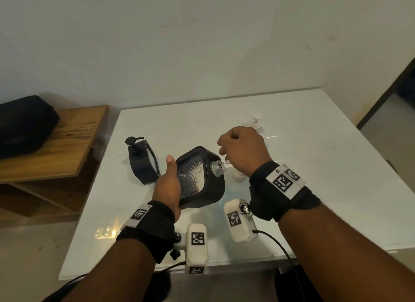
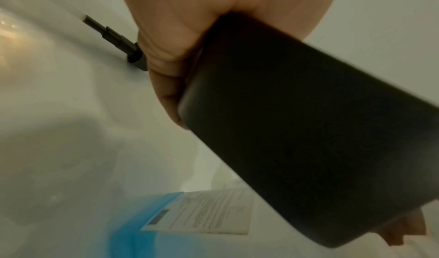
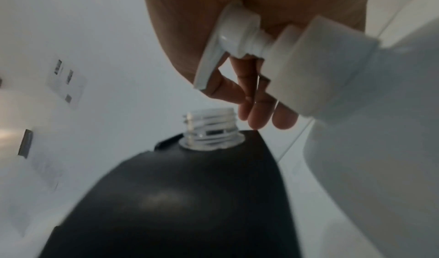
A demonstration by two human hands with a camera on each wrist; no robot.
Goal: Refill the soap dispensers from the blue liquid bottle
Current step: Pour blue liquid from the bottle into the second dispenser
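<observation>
Black dispenser [image 1: 202,178] neck tilts up-right.

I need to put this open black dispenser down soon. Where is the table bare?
Bare: the near left of the table, beside the left hand, and the wide right side. Crowded: the middle, around the open black dispenser, second black dispenser and white pump bottles.
</observation>
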